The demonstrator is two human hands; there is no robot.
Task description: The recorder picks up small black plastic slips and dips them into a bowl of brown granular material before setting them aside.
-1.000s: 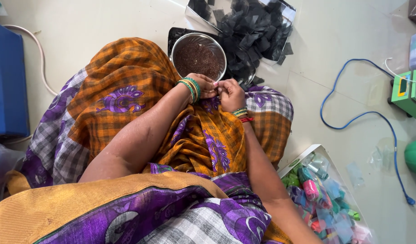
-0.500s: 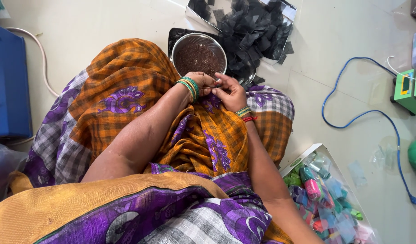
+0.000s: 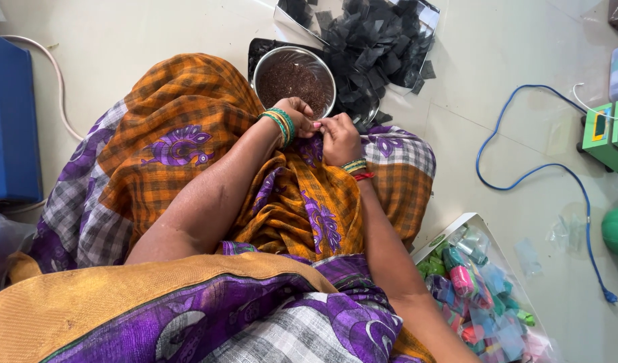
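Both hands meet over the lap, fingertips pinched together. The left hand (image 3: 301,117), with green bangles at the wrist, and the right hand (image 3: 339,138) each keep a narrow grip on something too small to make out — what it is I cannot tell. Just beyond the grip stands a steel bowl (image 3: 294,77) of dark brown grains, on the floor (image 3: 510,60). Past the bowl lies a heap of black pieces (image 3: 376,40) on a tray. Right of the grip, well apart, a blue cable (image 3: 524,168) curls — nearer the right elbow sits a tray of coloured packets (image 3: 477,296).
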